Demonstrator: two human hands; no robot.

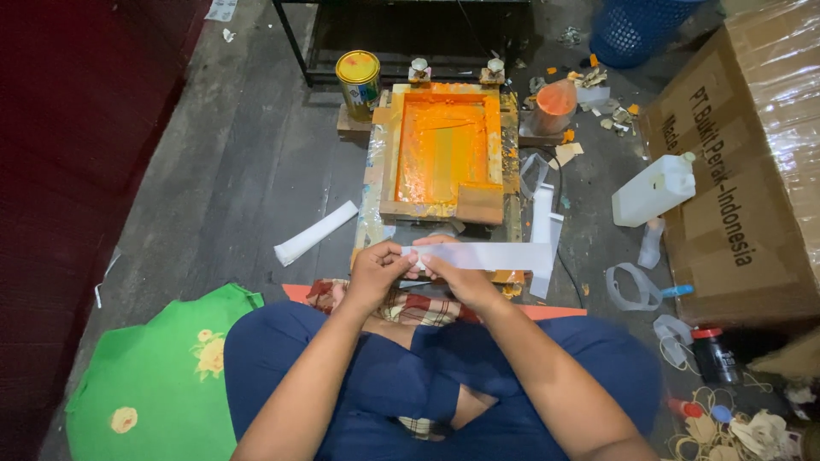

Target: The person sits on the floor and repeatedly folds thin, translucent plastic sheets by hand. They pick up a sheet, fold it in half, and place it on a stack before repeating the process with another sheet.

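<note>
While both hands meet over the lap, they share one item: a white strip point(491, 255), long and flat, held level.

Left hand point(376, 271): fingers curled, pinching the strip's left end.
Right hand point(453, 273): closed on the strip just beside the left hand; the rest of the strip runs out to the right past it, unsupported.

Ahead of the hands, on the floor point(231, 171): a wooden printing frame point(444, 149), its screen coated in orange ink, with a small wooden block at its near right corner.
Ahead and left of the left hand: a round tin point(359, 81) with a yellow lid, standing just beside the frame's far left corner.
Left of the left hand: a folded white sheet point(314, 233), lying apart from the frame.
Right of the right hand: more white strips point(543, 230) along the frame's edge; further right, a white plastic jug point(653, 189) lying tilted against a large cardboard box point(752, 162).
Below and left of the left hand: a green cloth point(154, 376) with yellow flowers, beside the knee.
Far right of the right hand: a blue basket point(636, 30).
</note>
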